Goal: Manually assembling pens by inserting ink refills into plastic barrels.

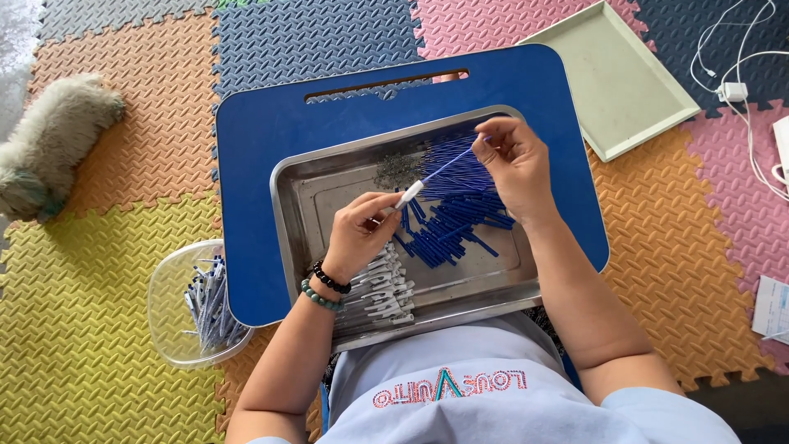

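**Pen held over the steel tray**

While the blue lap board [263, 140] carries the metal tray [296, 205], the left hand [360, 234] pinches the white end of a pen [408, 195], and the right hand [514, 164] fingers grip its thin blue refill [448, 166] above a heap of blue barrels [452, 226]. White caps [382, 288] lie by the left wrist, and a clear tub [168, 288] of pens sits on the floor mat

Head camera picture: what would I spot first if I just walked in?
Probably the two hands in the middle: the left hand and the right hand hold one thin blue pen between them. Under them a metal tray full of blue pen parts sits on a bright blue board. A fluffy animal lies far left.
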